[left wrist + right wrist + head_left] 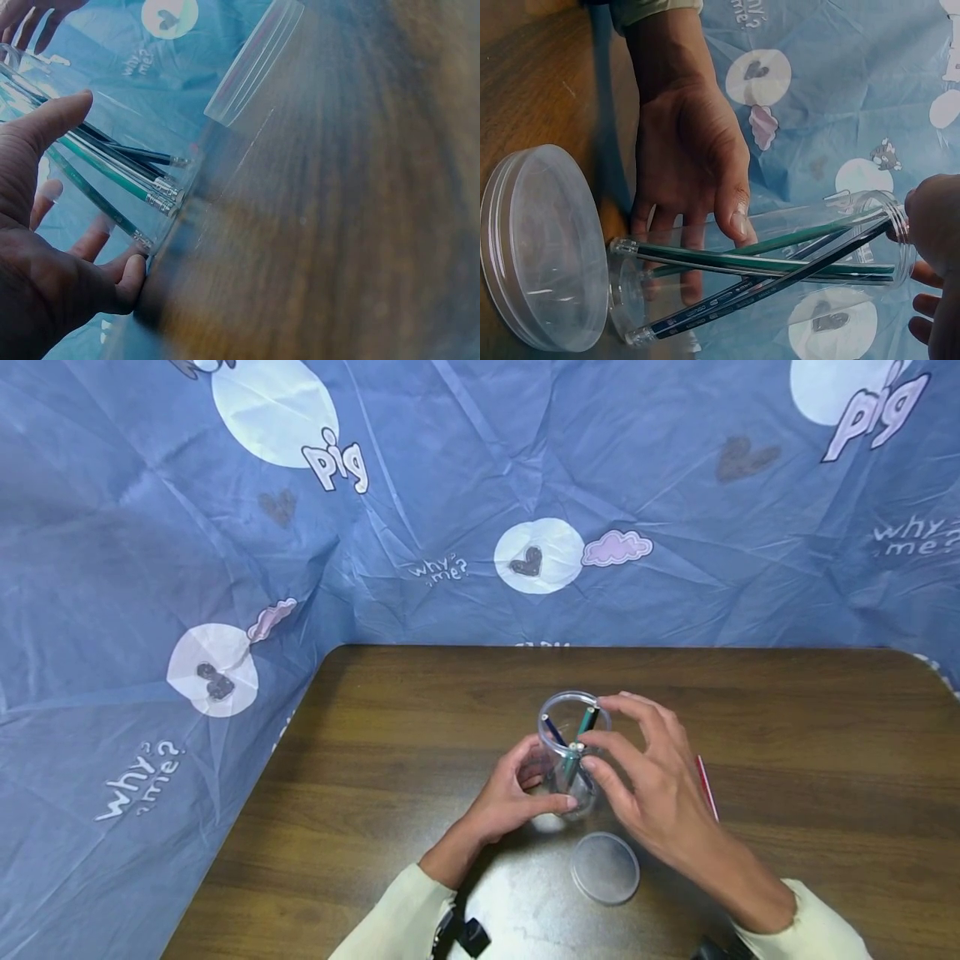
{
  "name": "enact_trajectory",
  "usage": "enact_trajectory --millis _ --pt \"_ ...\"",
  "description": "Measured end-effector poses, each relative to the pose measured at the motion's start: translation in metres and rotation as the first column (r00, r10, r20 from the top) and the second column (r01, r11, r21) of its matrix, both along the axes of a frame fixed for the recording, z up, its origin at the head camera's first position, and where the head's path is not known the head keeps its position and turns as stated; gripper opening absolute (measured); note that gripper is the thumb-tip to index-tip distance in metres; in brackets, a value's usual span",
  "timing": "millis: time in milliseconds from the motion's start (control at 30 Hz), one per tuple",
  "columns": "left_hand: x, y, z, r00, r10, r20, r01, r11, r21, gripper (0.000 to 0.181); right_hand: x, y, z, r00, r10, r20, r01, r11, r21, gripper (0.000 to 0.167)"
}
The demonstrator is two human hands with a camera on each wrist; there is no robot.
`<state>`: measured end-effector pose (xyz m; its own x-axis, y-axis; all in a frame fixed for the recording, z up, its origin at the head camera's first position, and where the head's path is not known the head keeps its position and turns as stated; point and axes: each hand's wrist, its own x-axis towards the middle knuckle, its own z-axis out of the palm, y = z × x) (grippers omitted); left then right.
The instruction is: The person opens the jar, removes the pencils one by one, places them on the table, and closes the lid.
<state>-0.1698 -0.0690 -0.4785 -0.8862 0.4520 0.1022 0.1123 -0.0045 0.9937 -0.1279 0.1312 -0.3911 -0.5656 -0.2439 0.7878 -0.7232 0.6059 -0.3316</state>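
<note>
A clear plastic jar [558,764] stands on the table with several dark and green pencils [780,261] leaning inside, their metal-banded ends at the bottom. My left hand [502,797] holds the jar's side, thumb in front and fingers round the back; the left wrist view shows this hand [45,255] low on the jar [139,124]. At the open rim, my right hand [671,789] has its fingers spread and bent slightly, fingertips at the rim and pencil tops. In the right wrist view only part of the right hand [941,225] appears, at the rim.
A round clear lid [605,868] lies flat on the brown wooden table [390,735], close in front of the jar. A red and white stick-like item [707,787] lies right of the right hand, partly hidden. Blue printed cloth [420,510] hangs behind and at left.
</note>
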Motion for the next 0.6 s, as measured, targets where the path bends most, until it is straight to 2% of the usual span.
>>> enact_trajectory --millis 600 --pt "0.0004 -0.0005 -0.0003 1.0 0.01 -0.002 -0.01 1.0 -0.007 0.073 -0.0038 -0.0051 -0.0022 0.999 -0.001 0.043 -0.001 1.0 0.031 0.047"
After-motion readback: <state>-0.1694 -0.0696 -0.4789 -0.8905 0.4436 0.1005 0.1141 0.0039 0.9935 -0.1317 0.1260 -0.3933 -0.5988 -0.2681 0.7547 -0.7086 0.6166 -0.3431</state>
